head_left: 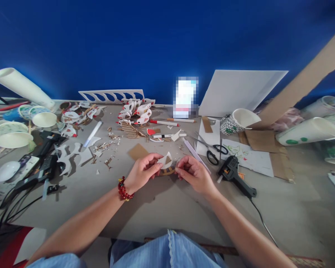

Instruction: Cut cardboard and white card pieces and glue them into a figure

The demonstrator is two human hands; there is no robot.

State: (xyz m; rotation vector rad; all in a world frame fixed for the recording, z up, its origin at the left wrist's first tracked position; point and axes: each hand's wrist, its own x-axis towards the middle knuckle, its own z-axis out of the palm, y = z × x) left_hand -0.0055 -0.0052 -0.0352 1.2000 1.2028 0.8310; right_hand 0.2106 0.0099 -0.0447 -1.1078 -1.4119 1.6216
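My left hand (pixel 143 169), with a red bead bracelet at the wrist, pinches a small white paper cutout (pixel 165 160) that has a brown patch on it. Just below that cutout shows a curved brown striped piece (pixel 167 172); whether it is joined to the white one I cannot tell. My right hand (pixel 194 173) is closed at the right end of this piece, its thumb and fingertips together, and what sits between them is too small to make out. Behind my left hand lies a brown cardboard square (pixel 138 152).
Several white paper birds (pixel 136 111) are clustered at the back, near markers (pixel 164 123) and cardboard scraps. To the right are scissors (pixel 216 150), a corded black glue gun (pixel 236 175) and a patterned paper cup (pixel 230 124). More glue guns (pixel 48 163) and cables lie left.
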